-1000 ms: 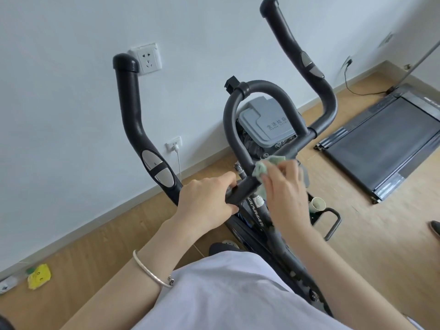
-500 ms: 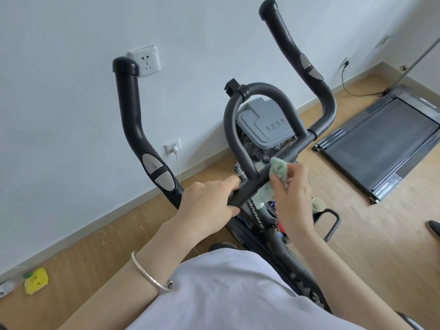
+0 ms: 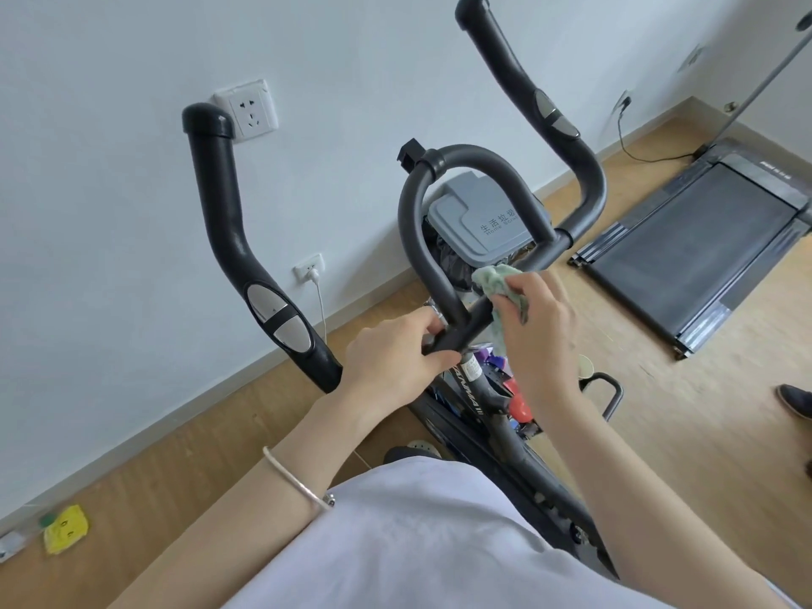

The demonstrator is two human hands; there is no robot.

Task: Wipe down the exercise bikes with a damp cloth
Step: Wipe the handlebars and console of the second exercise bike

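A black exercise bike [image 3: 479, 402] stands right in front of me, its handlebar [image 3: 228, 222] rising in two long horns with a curved loop bar [image 3: 465, 156] between them. My left hand [image 3: 395, 353] grips the handlebar's centre where the bars meet. My right hand [image 3: 534, 318] holds a crumpled pale green cloth [image 3: 496, 281] pressed against the right-hand bar, just right of the centre. A silver bracelet sits on my left wrist.
A grey bin lid [image 3: 483, 222] shows behind the loop bar, by the white wall. A flat treadmill [image 3: 703, 239] lies on the wooden floor at the right. A yellow item [image 3: 66, 527] lies at the lower left by the skirting. A dark shoe [image 3: 795, 400] shows at the right edge.
My right hand has slid the cloth up along the right-hand bar, away from the centre joint. My left hand has kept its grip in the same place.
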